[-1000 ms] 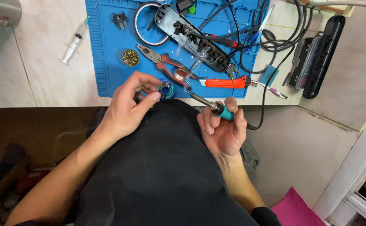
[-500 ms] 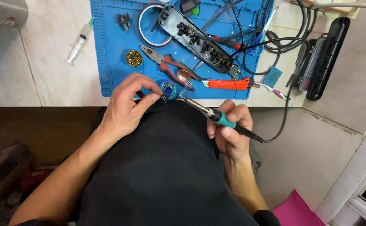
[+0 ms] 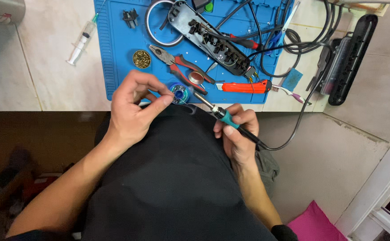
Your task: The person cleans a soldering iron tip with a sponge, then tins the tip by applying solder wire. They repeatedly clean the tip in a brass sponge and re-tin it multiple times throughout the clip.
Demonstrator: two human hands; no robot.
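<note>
syringe (image 3: pixel 82 39) on counter; pliers (image 3: pixel 177 67), orange knife (image 3: pixel 244 85) on blue mat (image 3: pixel 114 53).

The left hand (image 3: pixel 134 109) pinches solder wire at a small blue spool (image 3: pixel 179 93) on the blue mat (image 3: pixel 119 49); the right hand (image 3: pixel 237 134) holds a soldering iron (image 3: pixel 217 111), tip just beside the spool

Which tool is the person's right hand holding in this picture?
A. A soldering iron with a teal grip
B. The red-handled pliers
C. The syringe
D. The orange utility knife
A. The right hand grips the soldering iron near the mat's edge, while the pliers, utility knife and syringe lie untouched on the bench.
</note>
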